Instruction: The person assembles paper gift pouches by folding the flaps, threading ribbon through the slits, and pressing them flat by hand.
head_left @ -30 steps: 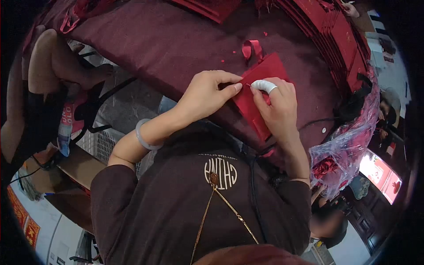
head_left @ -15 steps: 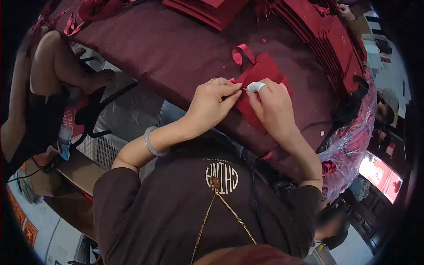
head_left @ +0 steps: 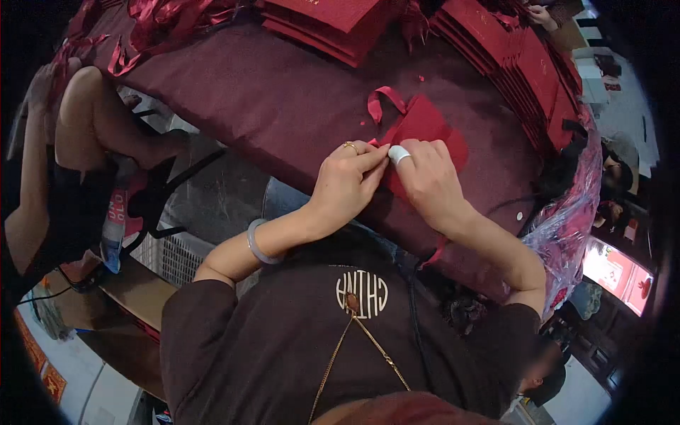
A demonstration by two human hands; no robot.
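A flat red piece (head_left: 428, 131), perhaps a folder or bag panel, lies on the table in front of me. A curled red ribbon (head_left: 375, 106) runs from its upper left side. My left hand (head_left: 345, 180), with a ring and a pale bangle, is closed in a pinch at the piece's left edge, where a bit of red ribbon shows by the fingers. My right hand (head_left: 428, 177) has a white wrapping (head_left: 399, 155) on a finger. It is closed over the same edge, its fingertips touching or almost touching the left ones. What lies between the fingertips is hidden.
Stacks of red folders or bags (head_left: 520, 64) stand at the far right, with another pile (head_left: 322, 28) at the far middle. Red ribbons (head_left: 166, 32) heap at the far left. A plastic-wrapped bundle (head_left: 567, 219) sits right of the table. Another person's legs (head_left: 106, 113) are at left.
My right hand has turned and moved in closer to the left, its fingers now curled over the edge. The pinch of my left hand stays at the red piece. The view has shifted slightly.
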